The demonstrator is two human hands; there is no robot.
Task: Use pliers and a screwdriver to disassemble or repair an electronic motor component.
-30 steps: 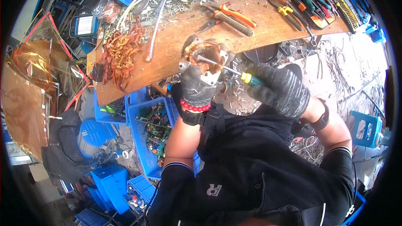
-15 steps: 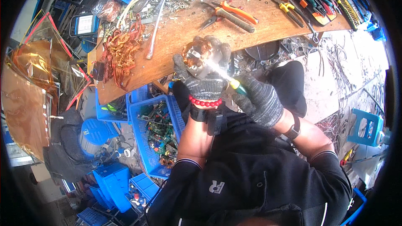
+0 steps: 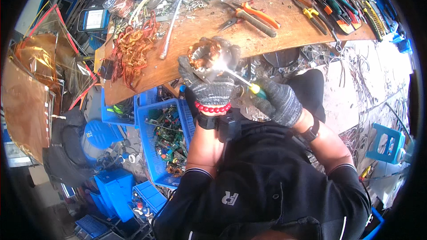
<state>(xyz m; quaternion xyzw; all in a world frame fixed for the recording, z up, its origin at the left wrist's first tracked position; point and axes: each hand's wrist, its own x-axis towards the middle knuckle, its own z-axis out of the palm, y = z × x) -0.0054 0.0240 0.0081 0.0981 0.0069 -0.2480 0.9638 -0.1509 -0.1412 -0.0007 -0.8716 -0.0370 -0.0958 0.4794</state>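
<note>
Because your left hand [image 3: 212,86] cups the copper-wound part [image 3: 195,54] from below and clamps round its sides, the open middle seems deliberately turned up, where you can both see and reach it. The part sits just in front of you, at the near edge of the bench [image 3: 195,29]; whether it rests on the wood, you cannot tell from here.

Your right hand [image 3: 282,102], at four o'clock from the part, is closed round the handle of the screwdriver [image 3: 259,91]. The shaft slants toward ten o'clock, an angle that probably lets you push against the firm grip of the other hand. A bright glare hides the tip, so contact cannot be judged.

The pliers [image 3: 255,23] lie between one and two o'clock, likely left there for a quick grab, while the tool cluster [image 3: 336,11] sits farther out at two. At nine o'clock, the copper tangle [image 3: 133,53] is heaped well apart from these tools, perhaps to keep it from mixing. The metal rod [image 3: 171,29] lies toward eleven. Below the bench, at seven, the blue crate [image 3: 186,114] holds green boards and scraps, its open top within easy reach.
</note>
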